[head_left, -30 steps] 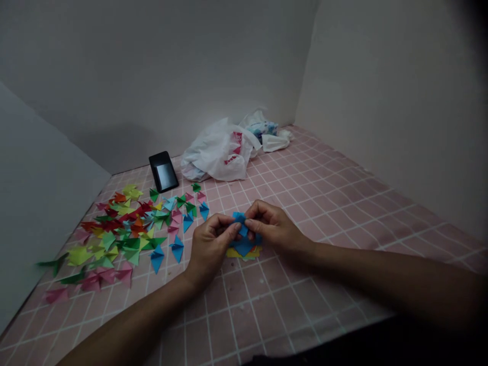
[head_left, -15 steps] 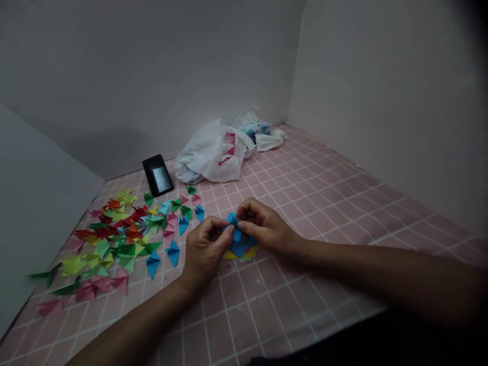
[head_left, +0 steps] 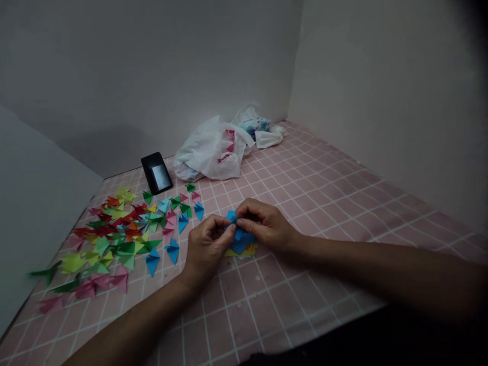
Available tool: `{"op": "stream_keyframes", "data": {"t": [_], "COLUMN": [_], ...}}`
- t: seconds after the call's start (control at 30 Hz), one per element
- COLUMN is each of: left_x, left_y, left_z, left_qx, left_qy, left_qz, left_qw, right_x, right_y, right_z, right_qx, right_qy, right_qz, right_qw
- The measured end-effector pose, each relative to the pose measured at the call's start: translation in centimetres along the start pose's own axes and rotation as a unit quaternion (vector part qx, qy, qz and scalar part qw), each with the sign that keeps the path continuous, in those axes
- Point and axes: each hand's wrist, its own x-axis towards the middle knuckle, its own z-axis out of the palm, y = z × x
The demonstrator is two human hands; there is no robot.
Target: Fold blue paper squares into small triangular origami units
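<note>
Overall, a pink grid-patterned table cover [head_left: 324, 203] spans the surface. At the back lies a white plastic bag [head_left: 208, 152], its red print illegible. Multicoloured folded paper triangles [head_left: 122, 239] spread across the left side, with a black phone [head_left: 156, 173] beyond them. Centrally, the left hand [head_left: 206, 249] and right hand [head_left: 267, 229] both pinch one folded blue paper piece [head_left: 238, 236] between fingertips, just above a small yellow paper stack [head_left: 249, 250] on the cover.

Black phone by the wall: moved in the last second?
No. The black phone keeps its spot beside the white plastic bag on the pink tiled surface; both drift left together, so the camera shifted.
</note>
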Motion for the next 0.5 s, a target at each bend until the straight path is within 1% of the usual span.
{"op": "stream_keyframes", "data": {"t": [0.1,0.17,0.23,0.33,0.5], "left_x": [0.00,0.00,0.01,0.06,0.18], "left_y": [-0.17,-0.19,-0.21,-0.30,-0.58], "left_z": [0.10,0.16,0.17,0.11,-0.07], "left_qx": [-0.036,-0.066,-0.086,-0.086,-0.055], "left_qy": [-0.018,-0.016,-0.004,-0.002,-0.006], "left_qz": [-0.013,-0.009,0.008,0.025,0.017], "left_qw": [0.999,0.998,0.996,0.996,0.998], "right_x": [0.03,0.03,0.05,0.06,0.00], "right_y": [0.02,0.10,0.21,0.28,0.17], "right_z": [-0.10,-0.15,-0.17,-0.18,-0.13], "right_qx": [-0.026,-0.020,-0.012,-0.011,-0.010], "right_qy": [0.005,0.012,0.020,0.026,0.027], "right_qz": [-0.017,-0.001,0.013,0.017,0.021], "right_qw": [1.000,1.000,1.000,0.999,0.999]}}
